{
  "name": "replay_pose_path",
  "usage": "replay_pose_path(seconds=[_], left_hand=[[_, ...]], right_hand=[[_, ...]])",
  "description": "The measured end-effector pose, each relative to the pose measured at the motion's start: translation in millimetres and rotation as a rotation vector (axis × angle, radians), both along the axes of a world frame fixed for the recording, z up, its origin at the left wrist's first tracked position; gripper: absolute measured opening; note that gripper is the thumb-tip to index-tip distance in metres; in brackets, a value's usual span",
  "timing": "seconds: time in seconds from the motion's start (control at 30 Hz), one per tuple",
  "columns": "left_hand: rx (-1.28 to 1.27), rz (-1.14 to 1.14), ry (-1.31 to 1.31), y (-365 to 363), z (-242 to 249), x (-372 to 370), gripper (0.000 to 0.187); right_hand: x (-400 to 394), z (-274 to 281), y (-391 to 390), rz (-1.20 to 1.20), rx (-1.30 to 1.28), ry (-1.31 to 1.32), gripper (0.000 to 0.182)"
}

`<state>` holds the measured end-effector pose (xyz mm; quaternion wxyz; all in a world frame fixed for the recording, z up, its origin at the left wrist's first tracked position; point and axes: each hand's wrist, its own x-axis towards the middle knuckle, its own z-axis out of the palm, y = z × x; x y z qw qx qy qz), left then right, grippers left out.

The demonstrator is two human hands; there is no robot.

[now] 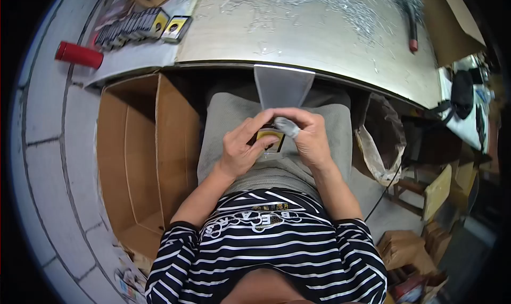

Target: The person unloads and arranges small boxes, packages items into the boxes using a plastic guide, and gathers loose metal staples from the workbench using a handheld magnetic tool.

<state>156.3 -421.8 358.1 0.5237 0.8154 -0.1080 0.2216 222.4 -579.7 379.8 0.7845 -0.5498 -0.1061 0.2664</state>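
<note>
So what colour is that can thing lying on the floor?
Red. The can lies on its side on the tiled floor, clearest in the head view.

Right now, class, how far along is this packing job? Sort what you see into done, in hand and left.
Done, it seems: a row of packed cards stands on the bench's left end, one more beside it. In hand: left hand and right hand both grip a small yellow-and-black card at a clear plastic sleeve. Left: cannot be counted; the open cardboard box beside the lap shows nothing inside.
</note>
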Motion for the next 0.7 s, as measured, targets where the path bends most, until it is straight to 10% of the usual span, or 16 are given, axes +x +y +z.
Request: replay_pose_path(seconds=[0.23, 0.7], left_hand=[[-0.435, -0.026, 0.333, -7.2, -2.0, -1.9, 0.089], [-0.736, -0.079, 0.487, 2.9, 5.9, 16.9, 0.070]], right_hand=[[1.4, -13.0, 3.2, -0.113, -0.098, -0.045, 0.015], [-0.6, 6.1, 17.7, -0.085, -0.328, -0.487, 0.028]])
